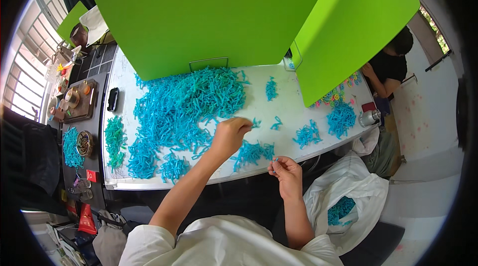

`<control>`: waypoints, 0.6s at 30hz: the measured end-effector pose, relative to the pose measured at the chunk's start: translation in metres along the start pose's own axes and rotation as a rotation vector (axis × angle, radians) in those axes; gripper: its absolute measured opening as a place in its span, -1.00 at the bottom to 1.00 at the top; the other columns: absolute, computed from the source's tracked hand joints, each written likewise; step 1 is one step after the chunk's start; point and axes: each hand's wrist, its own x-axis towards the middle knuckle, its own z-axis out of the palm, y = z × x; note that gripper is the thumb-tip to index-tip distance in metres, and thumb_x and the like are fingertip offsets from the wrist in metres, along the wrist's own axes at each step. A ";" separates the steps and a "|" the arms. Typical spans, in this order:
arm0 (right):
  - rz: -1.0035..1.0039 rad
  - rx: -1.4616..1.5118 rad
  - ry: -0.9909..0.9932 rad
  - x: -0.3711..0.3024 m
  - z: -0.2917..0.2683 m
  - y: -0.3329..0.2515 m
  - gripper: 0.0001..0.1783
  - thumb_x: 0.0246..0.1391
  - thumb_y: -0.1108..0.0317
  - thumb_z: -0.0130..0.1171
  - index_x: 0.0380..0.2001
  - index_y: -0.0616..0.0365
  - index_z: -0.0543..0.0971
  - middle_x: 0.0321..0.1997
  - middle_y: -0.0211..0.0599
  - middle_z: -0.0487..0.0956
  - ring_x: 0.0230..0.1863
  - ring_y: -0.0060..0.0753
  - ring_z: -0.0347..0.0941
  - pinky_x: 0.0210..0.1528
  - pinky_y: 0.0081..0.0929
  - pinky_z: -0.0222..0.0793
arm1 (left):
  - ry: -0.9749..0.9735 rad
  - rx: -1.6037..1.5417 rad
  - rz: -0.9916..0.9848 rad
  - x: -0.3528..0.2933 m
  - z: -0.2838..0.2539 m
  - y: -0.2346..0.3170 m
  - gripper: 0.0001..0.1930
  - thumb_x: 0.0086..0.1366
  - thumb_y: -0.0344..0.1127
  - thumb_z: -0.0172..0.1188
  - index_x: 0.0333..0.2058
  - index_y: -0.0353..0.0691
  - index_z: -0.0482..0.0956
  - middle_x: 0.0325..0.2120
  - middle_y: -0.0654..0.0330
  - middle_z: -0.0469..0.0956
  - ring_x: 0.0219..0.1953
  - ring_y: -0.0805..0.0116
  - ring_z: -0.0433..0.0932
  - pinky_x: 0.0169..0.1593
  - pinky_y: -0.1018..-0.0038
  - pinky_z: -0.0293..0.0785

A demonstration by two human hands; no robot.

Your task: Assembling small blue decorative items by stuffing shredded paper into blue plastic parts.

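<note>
One blue piece (275, 159), pinched between thumb and forefinger of my right hand (288, 172), near the front edge of one white table (291, 106). One left hand (233, 134), mine, arm slanting in, fingers narrow and pointing right, contents I cannot tell; one large blue heap (169, 111) beside it. Two large green panels (209, 17) beyond; one white sack (368, 191), right.

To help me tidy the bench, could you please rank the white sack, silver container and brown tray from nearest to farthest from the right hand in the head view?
From the right hand:
1. White sack: beside it, to the right.
2. Silver container: table's right end.
3. Brown tray: far left, beyond the white table.
</note>
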 end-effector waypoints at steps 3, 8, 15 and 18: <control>-0.059 -0.125 -0.058 0.004 0.011 0.001 -0.88 0.13 0.47 0.28 -0.25 0.22 0.60 -0.34 -0.26 0.63 -0.41 -0.53 0.51 -0.35 -0.60 0.45 | -0.018 -0.054 -0.212 -0.040 -0.041 0.010 -0.88 0.13 -0.57 0.28 -0.32 -0.33 0.59 -0.37 0.06 0.67 -0.31 0.20 0.66 -0.22 0.36 0.57; 0.010 -0.261 -0.353 0.002 0.050 0.001 -0.86 0.08 0.53 0.28 -0.25 0.24 0.63 -0.45 -0.40 0.60 -0.55 -0.70 0.39 -0.52 -0.72 0.26 | -0.123 -0.556 -0.286 -0.099 -0.063 0.008 -0.85 0.20 -0.67 0.16 -0.32 -0.28 0.56 -0.15 0.11 0.64 -0.17 0.30 0.62 -0.08 0.42 0.57; 0.037 -0.325 -0.534 -0.002 0.078 0.006 -0.87 0.10 0.57 0.25 -0.24 0.24 0.64 -0.41 -0.39 0.63 -0.47 -0.72 0.43 -0.45 -0.73 0.29 | -0.217 -0.987 -0.585 -0.132 -0.062 0.001 -0.97 0.37 -0.52 0.11 -0.25 -0.30 0.45 -0.32 0.17 0.60 -0.28 0.44 0.61 -0.20 0.52 0.57; 0.024 -0.338 -0.526 -0.002 0.077 0.014 -0.89 0.08 0.56 0.27 -0.29 0.24 0.62 -0.42 -0.33 0.64 -0.52 -0.70 0.42 -0.52 -0.74 0.28 | -0.193 -1.029 -0.610 -0.132 -0.062 0.008 -0.96 0.37 -0.53 0.09 -0.24 -0.29 0.42 -0.35 0.17 0.60 -0.34 0.44 0.61 -0.26 0.51 0.58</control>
